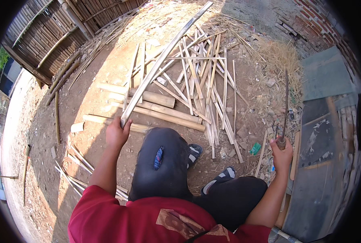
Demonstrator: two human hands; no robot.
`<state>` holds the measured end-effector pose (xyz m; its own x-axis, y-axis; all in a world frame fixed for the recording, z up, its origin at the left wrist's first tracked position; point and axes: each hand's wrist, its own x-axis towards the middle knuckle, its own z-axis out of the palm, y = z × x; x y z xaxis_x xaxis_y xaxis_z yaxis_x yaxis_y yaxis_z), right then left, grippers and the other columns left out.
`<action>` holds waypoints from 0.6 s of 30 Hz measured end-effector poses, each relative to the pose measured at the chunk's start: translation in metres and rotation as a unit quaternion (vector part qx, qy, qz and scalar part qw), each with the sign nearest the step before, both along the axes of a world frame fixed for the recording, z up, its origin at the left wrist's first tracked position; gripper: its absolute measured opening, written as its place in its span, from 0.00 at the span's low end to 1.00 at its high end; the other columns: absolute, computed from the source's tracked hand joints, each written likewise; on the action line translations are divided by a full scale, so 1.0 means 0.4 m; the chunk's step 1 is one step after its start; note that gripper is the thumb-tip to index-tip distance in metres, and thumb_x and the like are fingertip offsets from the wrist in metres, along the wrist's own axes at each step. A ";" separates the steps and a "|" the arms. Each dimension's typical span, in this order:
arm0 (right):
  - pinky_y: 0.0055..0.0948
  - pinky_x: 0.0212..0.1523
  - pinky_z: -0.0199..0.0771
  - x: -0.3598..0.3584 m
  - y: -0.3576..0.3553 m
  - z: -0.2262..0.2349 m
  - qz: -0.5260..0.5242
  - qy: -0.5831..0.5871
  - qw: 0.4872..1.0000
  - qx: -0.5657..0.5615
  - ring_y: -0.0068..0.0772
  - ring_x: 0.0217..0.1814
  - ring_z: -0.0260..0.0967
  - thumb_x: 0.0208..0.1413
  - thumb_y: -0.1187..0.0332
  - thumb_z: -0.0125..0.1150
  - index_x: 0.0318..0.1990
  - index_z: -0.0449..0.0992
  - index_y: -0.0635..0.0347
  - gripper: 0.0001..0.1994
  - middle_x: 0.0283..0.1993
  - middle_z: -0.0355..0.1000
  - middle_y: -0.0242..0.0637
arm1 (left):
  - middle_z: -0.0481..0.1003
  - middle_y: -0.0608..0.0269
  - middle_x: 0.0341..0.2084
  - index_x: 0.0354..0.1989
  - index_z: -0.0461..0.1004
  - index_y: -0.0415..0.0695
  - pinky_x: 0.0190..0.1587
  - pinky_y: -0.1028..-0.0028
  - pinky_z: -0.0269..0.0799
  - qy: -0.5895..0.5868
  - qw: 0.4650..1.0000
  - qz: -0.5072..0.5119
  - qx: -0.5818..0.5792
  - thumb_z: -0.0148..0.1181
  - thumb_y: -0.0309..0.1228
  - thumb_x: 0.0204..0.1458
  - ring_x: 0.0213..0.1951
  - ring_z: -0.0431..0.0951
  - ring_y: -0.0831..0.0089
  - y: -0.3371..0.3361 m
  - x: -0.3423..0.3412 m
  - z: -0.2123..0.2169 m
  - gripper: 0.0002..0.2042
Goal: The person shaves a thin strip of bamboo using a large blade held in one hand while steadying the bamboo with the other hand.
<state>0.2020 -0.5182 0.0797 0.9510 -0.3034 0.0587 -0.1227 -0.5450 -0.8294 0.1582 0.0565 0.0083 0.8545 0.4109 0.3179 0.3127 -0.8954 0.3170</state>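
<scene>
My left hand (117, 132) is closed round the lower end of a long split bamboo strip (160, 67), which slants up and away to the right above the ground. My right hand (281, 152), out to the right, grips the handle of a long, dark, narrow-bladed knife (286, 105) with its blade pointing up. Hand and knife are well apart from the strip. Under and beyond the strip lie several cut bamboo poles (168, 114), side by side. A loose pile of split bamboo strips (204, 73) spreads out just right of them.
More thin strips (77, 162) lie at my left. A bamboo fence (46, 36) stands at the far left. Dry straw (283, 56), dark sheets (320, 133) and bricks (322, 24) line the right side. A green wrapper (255, 148) lies near my sandalled feet (219, 180).
</scene>
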 end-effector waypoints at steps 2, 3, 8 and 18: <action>0.28 0.31 0.69 -0.013 0.046 0.013 0.077 -0.033 0.996 -0.015 0.19 0.29 0.68 0.53 0.66 0.74 0.38 0.77 0.63 0.13 0.28 0.74 0.29 | 0.76 0.47 0.19 0.35 0.75 0.39 0.29 0.53 0.73 0.010 0.998 -0.010 -0.056 0.67 0.47 0.54 0.24 0.78 0.46 -0.041 -0.060 0.091 0.20; 0.29 0.33 0.71 -0.023 0.083 0.032 0.114 -0.051 0.992 -0.024 0.20 0.31 0.69 0.52 0.66 0.74 0.40 0.78 0.64 0.14 0.30 0.75 0.30 | 0.76 0.47 0.18 0.35 0.76 0.39 0.29 0.54 0.73 0.015 0.996 -0.018 -0.084 0.68 0.47 0.54 0.24 0.78 0.47 -0.066 -0.089 0.132 0.20; 0.39 0.37 0.74 -0.075 0.213 0.118 0.265 -0.090 0.949 -0.142 0.45 0.33 0.77 0.50 0.58 0.74 0.44 0.78 0.62 0.20 0.31 0.77 0.46 | 0.74 0.47 0.17 0.29 0.76 0.37 0.27 0.59 0.69 0.112 0.981 -0.095 -0.129 0.68 0.43 0.54 0.21 0.77 0.53 -0.181 -0.223 0.244 0.18; 0.51 0.41 0.75 -0.084 0.207 0.002 0.303 -0.042 0.913 -0.271 0.58 0.39 0.76 0.46 0.60 0.70 0.40 0.78 0.54 0.15 0.33 0.77 0.48 | 0.73 0.47 0.16 0.29 0.75 0.36 0.28 0.58 0.71 0.245 0.926 -0.247 -0.148 0.63 0.49 0.56 0.22 0.78 0.52 -0.231 -0.325 0.197 0.23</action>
<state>0.1684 -0.4355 0.0804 0.9196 0.3725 0.1249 0.3897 -0.8244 -0.4104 0.0282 -0.0360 0.0873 0.9730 -0.0624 -0.2221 0.0585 -0.8645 0.4993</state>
